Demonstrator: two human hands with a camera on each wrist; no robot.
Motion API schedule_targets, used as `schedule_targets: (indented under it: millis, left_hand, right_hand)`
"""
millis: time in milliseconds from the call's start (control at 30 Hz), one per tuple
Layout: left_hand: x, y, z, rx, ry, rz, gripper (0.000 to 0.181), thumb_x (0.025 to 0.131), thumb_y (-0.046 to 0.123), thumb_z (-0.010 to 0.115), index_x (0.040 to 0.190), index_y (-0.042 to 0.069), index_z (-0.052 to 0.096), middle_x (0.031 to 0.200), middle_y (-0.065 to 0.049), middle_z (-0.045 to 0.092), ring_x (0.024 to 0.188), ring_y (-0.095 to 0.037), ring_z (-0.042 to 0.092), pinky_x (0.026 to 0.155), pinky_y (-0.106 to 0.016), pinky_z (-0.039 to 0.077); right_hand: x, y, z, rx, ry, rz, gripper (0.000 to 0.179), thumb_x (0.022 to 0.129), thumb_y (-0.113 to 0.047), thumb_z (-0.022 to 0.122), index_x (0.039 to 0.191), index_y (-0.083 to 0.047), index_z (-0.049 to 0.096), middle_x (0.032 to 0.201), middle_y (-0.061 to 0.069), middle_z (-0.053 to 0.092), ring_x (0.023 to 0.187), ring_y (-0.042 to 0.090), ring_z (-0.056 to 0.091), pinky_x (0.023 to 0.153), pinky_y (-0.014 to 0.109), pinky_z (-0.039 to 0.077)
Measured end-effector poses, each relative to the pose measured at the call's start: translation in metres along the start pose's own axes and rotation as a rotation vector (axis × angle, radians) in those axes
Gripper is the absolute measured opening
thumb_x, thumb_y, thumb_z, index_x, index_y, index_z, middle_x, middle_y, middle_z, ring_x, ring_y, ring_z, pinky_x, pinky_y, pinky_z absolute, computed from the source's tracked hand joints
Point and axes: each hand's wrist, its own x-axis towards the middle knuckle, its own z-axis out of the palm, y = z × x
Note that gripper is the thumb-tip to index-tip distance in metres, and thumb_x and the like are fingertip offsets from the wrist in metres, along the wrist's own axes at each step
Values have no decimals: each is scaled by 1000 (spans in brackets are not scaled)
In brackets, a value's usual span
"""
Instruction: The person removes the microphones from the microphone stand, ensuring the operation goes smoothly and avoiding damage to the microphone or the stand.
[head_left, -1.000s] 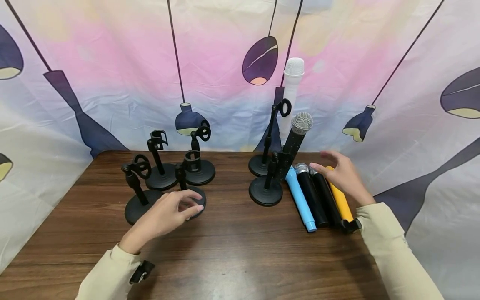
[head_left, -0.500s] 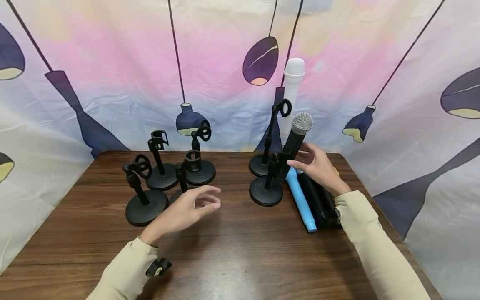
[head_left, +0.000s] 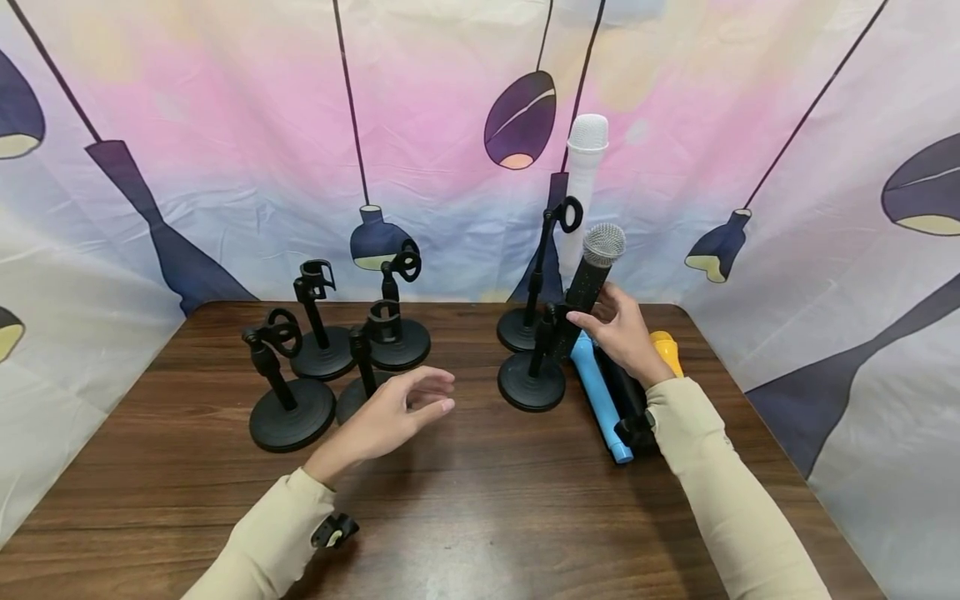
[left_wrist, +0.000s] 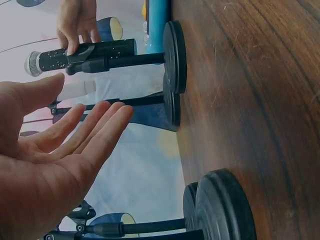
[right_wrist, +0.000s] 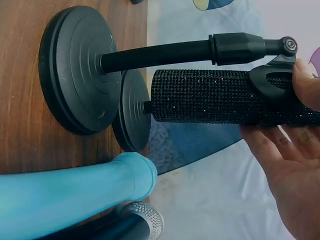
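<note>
My right hand (head_left: 621, 335) pinches a black glittery microphone (head_left: 587, 285) with a silver mesh head. That microphone leans in the clip of a short black desk stand (head_left: 531, 383). In the right wrist view, the thumb presses by the clip (right_wrist: 272, 80) while the other fingers bear on the microphone's far side. My left hand (head_left: 386, 423) hovers with relaxed fingers apart, holding nothing, in front of a group of black desk stands (head_left: 292, 417). The left wrist view shows its palm (left_wrist: 50, 175) and the stand beyond it.
Behind the glittery microphone, a white microphone (head_left: 583, 179) stands upright near another black stand (head_left: 517, 332). Under and beside my right forearm lie a blue microphone (head_left: 598, 400), black ones (head_left: 621, 387) and a yellow one (head_left: 666, 346). A printed cloth (head_left: 450, 150) hangs behind the table (head_left: 465, 517).
My right hand has moved left from above the lying microphones and taken hold of the glittery microphone. My left hand has drifted right, away from the stand's base.
</note>
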Motion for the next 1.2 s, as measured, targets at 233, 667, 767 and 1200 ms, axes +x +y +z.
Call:
schedule_targets:
  millis: [233, 667, 767, 1200]
  left_hand:
    - [3, 0, 3, 20, 23, -19, 38, 102, 26, 65, 135, 11, 59, 132, -7, 64, 120, -25, 63, 100, -49, 48]
    - [8, 3, 6, 32, 26, 18, 42, 102, 27, 64, 140, 12, 55, 135, -8, 62, 121, -26, 62, 100, -50, 48]
    - [9, 5, 7, 23, 28, 15, 42, 103, 27, 64, 141, 12, 54, 135, -9, 62, 122, -27, 61, 100, -49, 48]
    - [16, 14, 12, 33, 56, 49, 45, 104, 27, 62, 145, 12, 50, 140, -11, 59, 126, -27, 59, 102, -48, 48]
  right_hand:
    - [1, 4, 3, 26, -18, -2, 57, 99, -11, 68, 149, -2, 44, 144, 18, 54, 132, 32, 54, 105, 47, 45]
    - [-5, -4, 24, 35, -19, -43, 56, 96, -8, 72, 147, -2, 49, 139, 17, 59, 128, 30, 58, 100, 41, 50]
    - [-7, -8, 30, 37, -36, -43, 59, 96, -10, 73, 148, -3, 47, 141, 16, 57, 129, 30, 57, 99, 42, 51]
    - [-16, -23, 56, 81, -55, -83, 57, 92, -4, 76, 143, -1, 52, 131, 20, 64, 114, 32, 67, 89, 36, 56]
